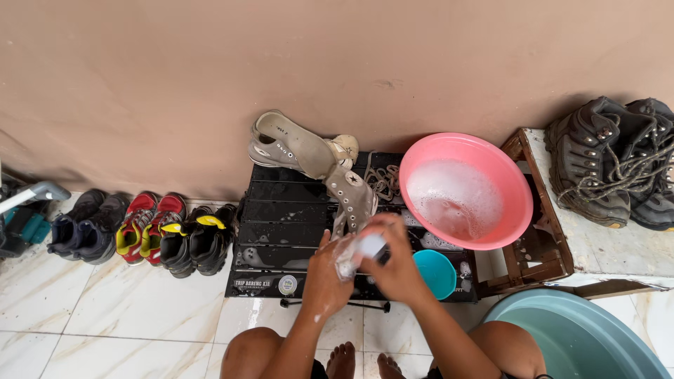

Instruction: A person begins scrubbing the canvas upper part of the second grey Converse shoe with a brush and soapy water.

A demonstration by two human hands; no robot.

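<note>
A soapy grey high-top shoe (353, 210) is gripped by the left hand (324, 270), fingers closed round it. The right hand (394, 261) is wrapped shut over the toe, beside a pink basin (516, 186) of suds.

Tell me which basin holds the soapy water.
The pink basin on the black rack: foam fills it. The teal basin at lower right shows none.

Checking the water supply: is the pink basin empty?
No. The pink basin holds soapy, foamy water, beside the black rack.
</note>
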